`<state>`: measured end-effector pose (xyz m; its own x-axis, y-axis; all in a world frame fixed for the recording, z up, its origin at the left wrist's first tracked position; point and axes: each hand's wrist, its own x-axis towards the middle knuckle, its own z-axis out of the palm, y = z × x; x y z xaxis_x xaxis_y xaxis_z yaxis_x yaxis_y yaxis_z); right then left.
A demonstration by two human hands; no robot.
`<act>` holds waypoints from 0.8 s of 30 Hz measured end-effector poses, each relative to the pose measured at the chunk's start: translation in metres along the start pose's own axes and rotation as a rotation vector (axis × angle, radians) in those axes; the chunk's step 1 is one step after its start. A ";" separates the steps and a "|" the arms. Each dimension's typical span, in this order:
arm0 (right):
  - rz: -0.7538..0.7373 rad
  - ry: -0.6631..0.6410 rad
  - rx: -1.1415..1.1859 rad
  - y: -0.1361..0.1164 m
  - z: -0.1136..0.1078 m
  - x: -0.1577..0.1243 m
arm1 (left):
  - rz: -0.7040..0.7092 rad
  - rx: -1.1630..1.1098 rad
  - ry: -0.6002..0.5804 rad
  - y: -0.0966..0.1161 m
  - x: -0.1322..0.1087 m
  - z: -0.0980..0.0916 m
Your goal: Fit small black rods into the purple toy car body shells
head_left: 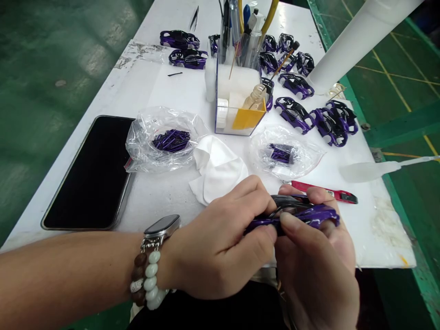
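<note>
Between both hands is a purple and black toy car body [318, 214], held low over the table's front edge. My left hand [223, 243], wearing a watch and bead bracelets at the wrist, grips its left end with fingers curled over it. My right hand [316, 261] holds the other end, thumb pressed on the near side. The fingers cover much of the car's middle, and I cannot make out any small part between them. Just beyond the hands lie a crumpled white cloth [220, 169] and a red-handled utility knife [326, 191].
Thin purple parts fill two clear plastic bags [144, 146] [302, 160]. A clear organizer [240, 121] holds pens, tools and a small bottle. More car bodies [294, 113] stand behind, right and left. A tablet [91, 174] lies left; a white pipe [354, 46] and squeeze bottle [369, 171] are right.
</note>
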<state>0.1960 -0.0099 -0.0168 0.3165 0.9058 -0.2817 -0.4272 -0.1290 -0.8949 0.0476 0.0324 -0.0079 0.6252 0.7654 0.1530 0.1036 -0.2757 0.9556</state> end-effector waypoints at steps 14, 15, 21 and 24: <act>-0.133 -0.139 -0.009 0.009 -0.008 -0.009 | 0.107 0.069 0.023 0.002 -0.001 0.001; -0.136 -0.149 -0.010 0.009 -0.009 -0.009 | 0.100 0.070 0.021 0.003 -0.001 0.001; -0.149 -0.142 0.011 0.009 -0.008 -0.011 | 0.095 0.095 0.005 0.006 -0.004 0.001; -0.147 -0.113 0.017 0.009 -0.004 -0.009 | 0.098 0.126 0.013 0.005 -0.004 0.002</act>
<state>0.1920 -0.0211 -0.0237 0.2798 0.9542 -0.1062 -0.3981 0.0146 -0.9172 0.0467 0.0267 -0.0038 0.6273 0.7382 0.2481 0.1395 -0.4200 0.8967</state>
